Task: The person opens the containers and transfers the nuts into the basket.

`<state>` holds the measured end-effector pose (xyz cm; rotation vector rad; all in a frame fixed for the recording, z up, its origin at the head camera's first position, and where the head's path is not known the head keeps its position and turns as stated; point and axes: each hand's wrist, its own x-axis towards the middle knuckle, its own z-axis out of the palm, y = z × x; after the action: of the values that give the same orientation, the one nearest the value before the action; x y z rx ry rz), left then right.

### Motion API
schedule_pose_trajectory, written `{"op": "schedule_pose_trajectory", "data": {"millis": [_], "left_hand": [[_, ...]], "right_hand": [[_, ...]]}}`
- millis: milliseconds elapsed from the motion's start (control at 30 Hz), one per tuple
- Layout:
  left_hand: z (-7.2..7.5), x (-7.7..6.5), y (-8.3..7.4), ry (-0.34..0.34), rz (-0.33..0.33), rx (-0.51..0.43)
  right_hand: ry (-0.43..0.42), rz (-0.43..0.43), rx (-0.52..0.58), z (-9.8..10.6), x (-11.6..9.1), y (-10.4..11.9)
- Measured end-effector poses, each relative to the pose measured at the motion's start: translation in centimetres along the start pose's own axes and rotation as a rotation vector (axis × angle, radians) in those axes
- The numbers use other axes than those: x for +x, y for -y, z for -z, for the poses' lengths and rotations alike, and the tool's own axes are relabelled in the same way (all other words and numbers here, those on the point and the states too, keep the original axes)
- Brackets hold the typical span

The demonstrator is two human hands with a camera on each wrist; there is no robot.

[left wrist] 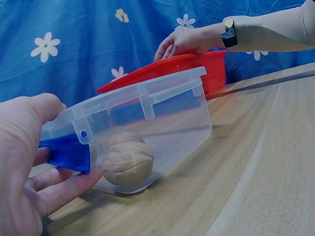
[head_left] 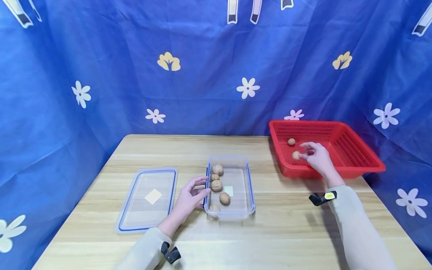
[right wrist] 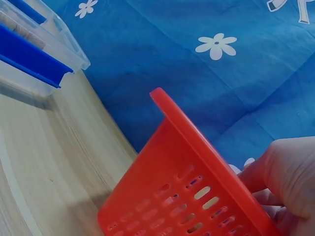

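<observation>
My left hand grips the left side of a clear plastic food container. In the left wrist view, the thumb lies at the rim and the other fingers are by the blue latch. Several walnuts lie inside the container, mostly along its left side. My right hand reaches over the front wall of a red plastic basket and pinches a walnut between thumb and fingers. Another walnut lies behind it in the basket. In the right wrist view, the basket wall hides the fingertips.
Left of the container, a clear lid with a blue seal lies flat on the wooden table. The basket stands at the table's back right. A blue curtain with flowers hangs behind the table and along both sides.
</observation>
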<state>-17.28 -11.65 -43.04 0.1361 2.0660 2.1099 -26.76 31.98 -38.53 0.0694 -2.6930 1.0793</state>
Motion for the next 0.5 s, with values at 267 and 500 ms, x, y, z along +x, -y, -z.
{"op": "schedule_pose_trajectory", "data": {"millis": [267,500], "left_hand": [[0.02,0.01,-0.45,-0.006,-0.009,0.011],[0.12,-0.25,-0.31,-0.009,-0.007,0.014]], "right_hand": [[0.051,-0.038,-0.002,0.23,0.18,0.30],[0.068,-0.043,-0.010,0.17,0.04,0.18]]}}
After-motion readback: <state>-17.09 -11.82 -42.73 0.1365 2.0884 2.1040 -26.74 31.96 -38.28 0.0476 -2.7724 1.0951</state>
